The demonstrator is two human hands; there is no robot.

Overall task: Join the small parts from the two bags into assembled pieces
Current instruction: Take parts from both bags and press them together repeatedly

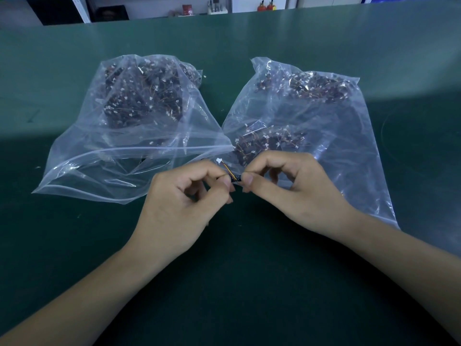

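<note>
Just in front of the bags [224,146], both hands [235,181] pinch one small wired part [235,178], seemingly pressing halves together; skewed pressure could bend it or let it slip.

**Clearance around the hands**

Left hand [189,193] and right hand [282,188] meet fingertip to fingertip above the dark green table mat [224,283]. Toward the body, between the two forearms, bare mat: open approach. Just beyond the left hand, the mouth of the clear plastic zip bag of dark wired parts [129,136] lies crumpled and blocks a low forward pass. The second clear plastic bag of like parts [311,126] lies under and beyond the right hand, spreading outward to its right. Between the bags, only a narrow gap. Outboard left of the left hand, bare mat.
</note>
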